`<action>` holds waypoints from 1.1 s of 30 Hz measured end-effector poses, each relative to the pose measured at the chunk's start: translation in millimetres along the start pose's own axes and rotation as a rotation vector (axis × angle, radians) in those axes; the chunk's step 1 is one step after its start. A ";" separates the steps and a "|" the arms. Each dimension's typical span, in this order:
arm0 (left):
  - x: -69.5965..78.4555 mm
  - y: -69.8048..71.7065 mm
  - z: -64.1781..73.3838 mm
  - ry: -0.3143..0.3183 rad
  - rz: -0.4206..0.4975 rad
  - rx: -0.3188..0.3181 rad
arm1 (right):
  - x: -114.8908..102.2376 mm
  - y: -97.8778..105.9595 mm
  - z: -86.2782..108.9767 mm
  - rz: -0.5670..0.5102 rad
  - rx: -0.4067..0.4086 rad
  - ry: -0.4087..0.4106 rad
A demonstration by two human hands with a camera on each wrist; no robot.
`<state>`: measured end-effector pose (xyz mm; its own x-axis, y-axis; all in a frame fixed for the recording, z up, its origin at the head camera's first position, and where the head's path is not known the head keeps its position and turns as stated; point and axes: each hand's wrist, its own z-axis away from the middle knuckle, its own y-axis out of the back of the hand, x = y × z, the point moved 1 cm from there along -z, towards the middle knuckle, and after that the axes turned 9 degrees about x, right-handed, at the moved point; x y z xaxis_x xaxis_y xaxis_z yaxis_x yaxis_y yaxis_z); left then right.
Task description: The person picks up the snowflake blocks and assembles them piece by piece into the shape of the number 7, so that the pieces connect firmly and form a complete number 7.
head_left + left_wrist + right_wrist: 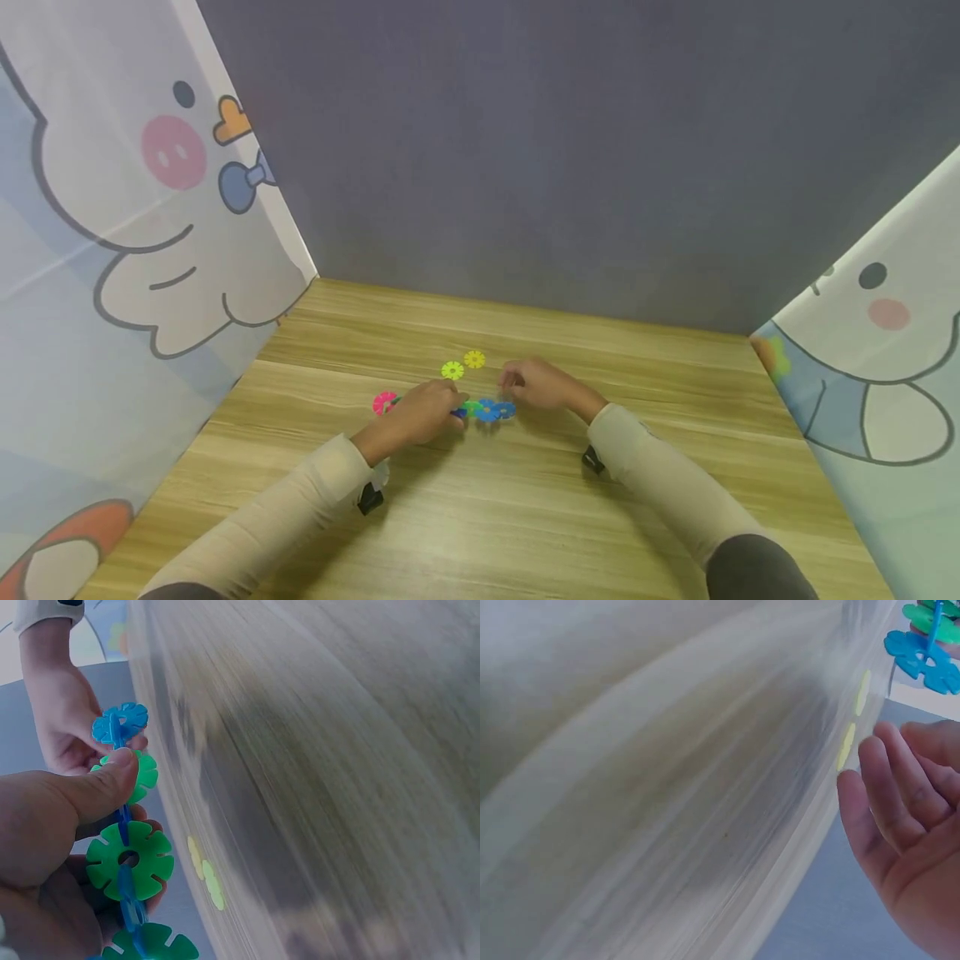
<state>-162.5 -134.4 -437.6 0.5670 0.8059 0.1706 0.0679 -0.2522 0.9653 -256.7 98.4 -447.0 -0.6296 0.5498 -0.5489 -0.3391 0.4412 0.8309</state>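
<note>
My left hand (423,412) grips the middle of a chain of interlocking plastic snowflake discs, held above the table. A pink disc (383,400) shows at the chain's left end, and blue discs (487,410) at its right end. In the left wrist view, green discs (103,859) alternate with blue ones, and the thumb presses on a green disc near the far end. Just beyond the blue end is my right hand (542,383), its fingers loosely bent with nothing between them. The right wrist view has it apart from the blue end disc (911,654).
Two loose discs lie flat on the wooden table (480,517) beyond the hands: a yellow one (480,355) and a yellow-green one (452,366). A grey panel (525,167) stands behind the table, with cartoon-printed sheets (67,275) at both sides.
</note>
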 end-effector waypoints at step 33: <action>-0.7 2.8 0.9 -0.018 -0.014 0.021 | 0.9 -16.0 -64.3 0.054 0.117 -0.129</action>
<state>-162.0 -136.1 -435.2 0.5805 0.7996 0.1536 0.0932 -0.2526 0.9631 -296.8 46.2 -454.9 -0.5474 0.6579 -0.5171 -0.2190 0.4838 0.8473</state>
